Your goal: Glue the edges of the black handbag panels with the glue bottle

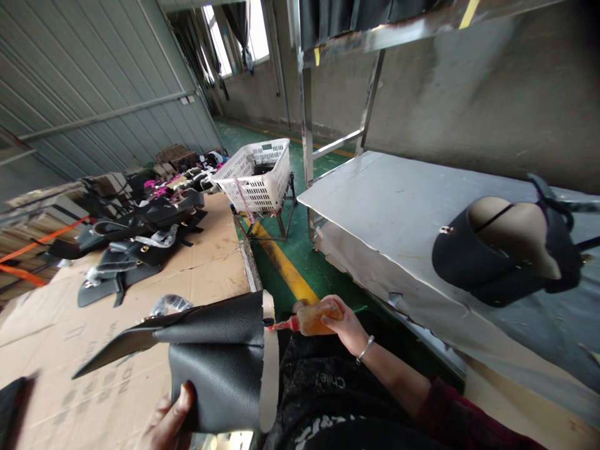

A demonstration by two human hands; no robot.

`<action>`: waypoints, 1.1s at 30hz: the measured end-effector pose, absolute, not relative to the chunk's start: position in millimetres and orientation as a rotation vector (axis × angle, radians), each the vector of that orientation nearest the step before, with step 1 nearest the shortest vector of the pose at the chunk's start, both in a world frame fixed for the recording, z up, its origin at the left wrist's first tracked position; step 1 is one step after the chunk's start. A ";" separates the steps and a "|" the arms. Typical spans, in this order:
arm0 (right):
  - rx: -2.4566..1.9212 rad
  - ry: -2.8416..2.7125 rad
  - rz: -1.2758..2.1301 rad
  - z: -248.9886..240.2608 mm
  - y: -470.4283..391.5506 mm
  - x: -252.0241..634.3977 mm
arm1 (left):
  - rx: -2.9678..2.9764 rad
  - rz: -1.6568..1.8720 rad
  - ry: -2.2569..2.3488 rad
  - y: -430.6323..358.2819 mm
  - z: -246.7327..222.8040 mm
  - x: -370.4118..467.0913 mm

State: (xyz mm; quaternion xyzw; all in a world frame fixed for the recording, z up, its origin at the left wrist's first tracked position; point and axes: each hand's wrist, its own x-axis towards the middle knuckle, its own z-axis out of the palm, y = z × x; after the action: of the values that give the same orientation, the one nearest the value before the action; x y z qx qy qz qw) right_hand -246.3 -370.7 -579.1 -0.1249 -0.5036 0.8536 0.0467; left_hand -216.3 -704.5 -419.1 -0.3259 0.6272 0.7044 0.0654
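Observation:
My left hand (169,417) grips the lower edge of a black leather bag piece (220,369), thumb on its outer face. The piece is folded over, and a pale strip of its lining shows along the right edge. In my right hand (345,325) is an amber glue bottle (316,317) with a red nozzle, held sideways. The nozzle tip meets or nearly meets the pale edge, close to a small dark tab. Just behind the piece lies a plastic-wrapped part (169,304) on the cardboard.
Cardboard (206,250) covers the left table, where several black bag parts (135,250) are piled. A white plastic basket (257,178) stands on a metal stand beyond. On the right, a grey-topped table (375,194) bears a curved black bag body (492,250). A metal post (306,125) rises between.

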 end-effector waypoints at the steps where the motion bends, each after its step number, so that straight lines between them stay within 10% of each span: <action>1: -0.427 -1.524 2.578 -580.6 -371.4 -247.3 | -0.975 2.135 1.886 -702.8 -417.4 -216.6; 33: -0.351 -1.555 2.579 -568.2 -364.7 -251.3 | -1.000 2.103 1.897 -707.5 -420.7 -217.9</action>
State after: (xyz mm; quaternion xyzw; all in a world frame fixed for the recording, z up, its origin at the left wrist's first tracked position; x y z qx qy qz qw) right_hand -251.3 -364.7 -568.2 -0.1155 -0.5122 0.8493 0.0548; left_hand -217.9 -707.5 -420.7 -0.3321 0.6302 0.6984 0.0691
